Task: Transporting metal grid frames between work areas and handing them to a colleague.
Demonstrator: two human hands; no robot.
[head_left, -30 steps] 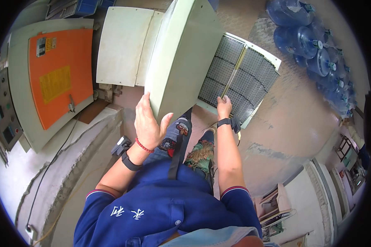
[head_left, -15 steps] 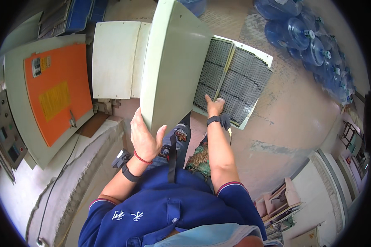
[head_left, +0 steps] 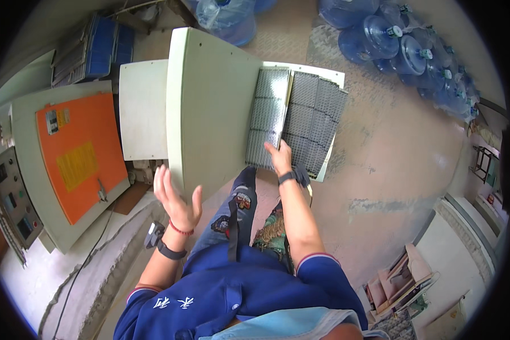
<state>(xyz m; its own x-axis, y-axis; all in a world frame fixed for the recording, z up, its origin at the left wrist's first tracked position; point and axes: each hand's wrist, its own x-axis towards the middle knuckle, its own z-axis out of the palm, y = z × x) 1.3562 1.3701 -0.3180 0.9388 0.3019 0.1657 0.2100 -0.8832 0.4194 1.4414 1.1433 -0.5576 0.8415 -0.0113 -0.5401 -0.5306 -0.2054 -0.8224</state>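
Pinching, apparently: right hand (head_left: 282,158), grey rectangular mesh panel (head_left: 267,113), edge-held likely for control. Spread: left hand (head_left: 177,205), beside pale-green boxy housing (head_left: 212,113).

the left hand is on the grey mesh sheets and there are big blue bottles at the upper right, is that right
Not quite: the head view shows the right hand, not the left hand, on the grey mesh sheets; there are big blue bottles at the upper right.
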